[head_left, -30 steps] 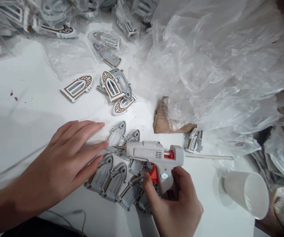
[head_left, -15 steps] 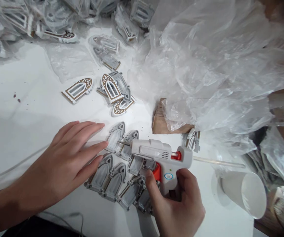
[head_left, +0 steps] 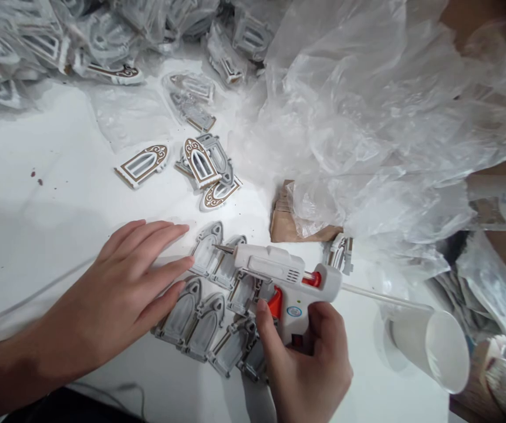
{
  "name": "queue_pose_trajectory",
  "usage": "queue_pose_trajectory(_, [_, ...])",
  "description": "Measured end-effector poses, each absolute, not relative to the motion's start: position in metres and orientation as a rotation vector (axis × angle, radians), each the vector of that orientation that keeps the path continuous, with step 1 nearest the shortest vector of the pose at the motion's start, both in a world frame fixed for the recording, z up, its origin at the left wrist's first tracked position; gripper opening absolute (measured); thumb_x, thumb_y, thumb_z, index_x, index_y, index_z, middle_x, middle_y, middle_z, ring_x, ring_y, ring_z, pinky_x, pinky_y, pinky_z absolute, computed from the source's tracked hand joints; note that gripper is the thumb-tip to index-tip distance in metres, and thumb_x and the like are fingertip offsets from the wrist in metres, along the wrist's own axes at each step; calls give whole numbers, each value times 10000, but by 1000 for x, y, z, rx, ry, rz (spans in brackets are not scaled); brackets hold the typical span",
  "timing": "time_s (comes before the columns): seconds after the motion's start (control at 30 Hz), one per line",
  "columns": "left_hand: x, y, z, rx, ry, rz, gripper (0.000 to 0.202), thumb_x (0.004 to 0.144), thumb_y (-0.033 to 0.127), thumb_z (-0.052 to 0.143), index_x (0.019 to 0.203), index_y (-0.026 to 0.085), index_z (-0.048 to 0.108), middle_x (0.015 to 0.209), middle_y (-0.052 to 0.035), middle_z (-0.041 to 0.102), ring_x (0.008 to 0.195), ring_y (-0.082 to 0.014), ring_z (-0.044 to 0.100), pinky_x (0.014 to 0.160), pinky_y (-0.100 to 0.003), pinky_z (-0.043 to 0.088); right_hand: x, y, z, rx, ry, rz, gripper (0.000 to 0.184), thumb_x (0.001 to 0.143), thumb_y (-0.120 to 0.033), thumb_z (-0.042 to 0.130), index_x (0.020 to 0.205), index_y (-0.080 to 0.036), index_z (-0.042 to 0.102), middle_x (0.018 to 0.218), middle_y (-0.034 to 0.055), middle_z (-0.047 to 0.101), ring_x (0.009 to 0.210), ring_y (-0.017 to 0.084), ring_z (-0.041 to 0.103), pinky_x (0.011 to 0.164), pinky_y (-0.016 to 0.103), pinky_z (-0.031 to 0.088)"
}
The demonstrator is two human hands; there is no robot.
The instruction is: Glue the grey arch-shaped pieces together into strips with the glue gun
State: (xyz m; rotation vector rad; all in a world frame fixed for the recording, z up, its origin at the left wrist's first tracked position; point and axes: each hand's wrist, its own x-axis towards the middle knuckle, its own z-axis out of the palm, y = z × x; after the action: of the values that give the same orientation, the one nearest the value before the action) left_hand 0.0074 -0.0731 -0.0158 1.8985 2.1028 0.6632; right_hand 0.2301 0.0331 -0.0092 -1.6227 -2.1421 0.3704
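My right hand [head_left: 303,358] grips a white glue gun [head_left: 286,275] with a red trigger, forefinger on the trigger. Its nozzle points left over a cluster of several grey arched window-shaped pieces [head_left: 206,320] lying face down on the white table [head_left: 37,211]. A clear glue stick [head_left: 380,298] juts from the gun's back. My left hand [head_left: 125,291] lies flat and open on the table, fingertips touching the left edge of the grey pieces.
Several white-and-gold arched pieces [head_left: 200,161] lie farther back. Bagged pieces [head_left: 37,41] pile along the far edge. A big heap of clear plastic [head_left: 376,117] fills the right. A brown cardboard scrap [head_left: 286,217] and a tipped white paper cup [head_left: 433,349] lie right.
The glue gun has shifted slightly right and tilted, its nozzle now aimed at the upper grey pieces. My left hand has stayed flat in place.
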Motion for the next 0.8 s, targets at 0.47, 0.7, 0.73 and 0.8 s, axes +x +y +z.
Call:
queue_pose_trajectory(0.47, [7, -71, -14, 1840, 2006, 639, 395, 939, 330, 543, 1331, 298, 497, 1495, -59, 383, 1375, -280, 347, 1114, -513, 343, 239, 23, -1, -1676, -1991, 512, 531, 695, -525, 743, 986, -128, 543, 727, 15, 529, 552, 45, 404, 478, 146, 372])
queue_pose_trajectory(0.7, [6, -75, -9, 1789, 1951, 791, 224, 899, 278, 604, 718, 184, 513, 1388, -62, 444, 1366, -259, 353, 1107, -451, 328, 242, 27, -4, -1665, -1995, 440, 531, 692, -525, 749, 976, -131, 534, 782, 28, 550, 553, 39, 412, 467, 138, 367])
queue_pose_trajectory(0.73, [5, -75, -9, 1783, 1985, 809, 275, 890, 263, 614, 671, 177, 471, 1337, -69, 474, 1341, -257, 380, 1103, -459, 325, 242, 28, -5, -1654, -2018, 408, 526, 693, -526, 752, 965, -134, 532, 770, 22, 543, 551, 37, 413, 461, 132, 365])
queue_pose_trajectory(0.8, [4, -75, -10, 1782, 2047, 827, 325, 877, 244, 626, 637, 171, 419, 1250, -75, 514, 1291, -257, 426, 1084, -475, 334, 240, 30, -6, -1619, -2069, 355, 516, 701, -529, 753, 950, -137, 528, 745, 8, 529, 534, 30, 409, 446, 119, 361])
